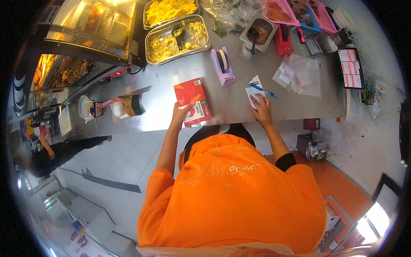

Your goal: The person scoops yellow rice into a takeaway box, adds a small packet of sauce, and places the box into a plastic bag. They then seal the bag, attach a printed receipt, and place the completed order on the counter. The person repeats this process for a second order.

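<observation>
My left hand (183, 113) grips the left side of a red and white cardboard food box (192, 93), its thumb lying across the printed lid. The box is closed and rests near the steel counter's front edge. To the right, my right hand (261, 107) lies with spread fingers on the lower end of a white paper slip (256, 84) that bears printing. A blue pen (263, 91) lies across that slip, above the fingers. Between the hands and farther back stands a lilac tape dispenser (223, 69) with a roll in it.
Steel trays of yellow food (160, 56) stand at the back, beside a lit glass display warmer (93, 29). A steel container (258, 33) holds a spoon. Clear plastic bags (306, 77) and a tablet (351, 68) are on the right. Another person (48, 157) stands far left.
</observation>
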{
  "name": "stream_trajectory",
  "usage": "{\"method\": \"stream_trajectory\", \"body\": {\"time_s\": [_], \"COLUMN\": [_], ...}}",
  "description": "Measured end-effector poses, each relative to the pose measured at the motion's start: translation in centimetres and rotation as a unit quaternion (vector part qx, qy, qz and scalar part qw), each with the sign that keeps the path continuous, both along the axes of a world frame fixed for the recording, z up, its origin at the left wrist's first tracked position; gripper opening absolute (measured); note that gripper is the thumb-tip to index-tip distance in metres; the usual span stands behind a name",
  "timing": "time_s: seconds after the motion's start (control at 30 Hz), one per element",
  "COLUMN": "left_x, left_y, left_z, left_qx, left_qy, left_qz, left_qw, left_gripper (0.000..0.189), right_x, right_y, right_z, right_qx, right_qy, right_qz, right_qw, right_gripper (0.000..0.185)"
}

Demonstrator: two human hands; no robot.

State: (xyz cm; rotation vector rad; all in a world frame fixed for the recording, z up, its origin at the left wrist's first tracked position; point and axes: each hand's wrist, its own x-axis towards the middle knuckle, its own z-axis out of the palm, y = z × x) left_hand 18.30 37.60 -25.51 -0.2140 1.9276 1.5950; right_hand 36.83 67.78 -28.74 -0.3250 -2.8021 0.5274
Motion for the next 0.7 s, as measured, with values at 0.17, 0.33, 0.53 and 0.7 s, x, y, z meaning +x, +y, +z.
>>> {"method": "stream_trajectory", "body": {"time_s": [0.17,0.33,0.53,0.7], "left_x": [2.6,3.3,2.4,2.6], "left_y": [2.7,2.8,1.1,-1.6], "left_z": [2.2,0.5,0.0,0.7], "left_qx": [-0.342,-0.355,-0.053,-0.340], "left_qy": [0.513,0.537,0.306,0.435], "left_qz": [-0.096,-0.267,-0.014,-0.238], "left_qw": [0.782,0.717,0.951,0.799], "left_gripper": [0.090,0.052,0.057,0.055], "right_x": [-0.8,-2.8,-10.0,-12.4], "right_y": [-0.5,-3.3,-15.0,-16.8], "right_z": [-2.2,0.8,7.7,3.3], "right_qx": [-0.040,-0.130,-0.222,-0.392], "right_qy": [0.054,0.143,0.152,0.110], "right_qz": [-0.059,-0.098,0.132,0.109], "right_qw": [0.996,0.976,0.954,0.907], "right_gripper": [0.032,0.027,0.021,0.023]}}
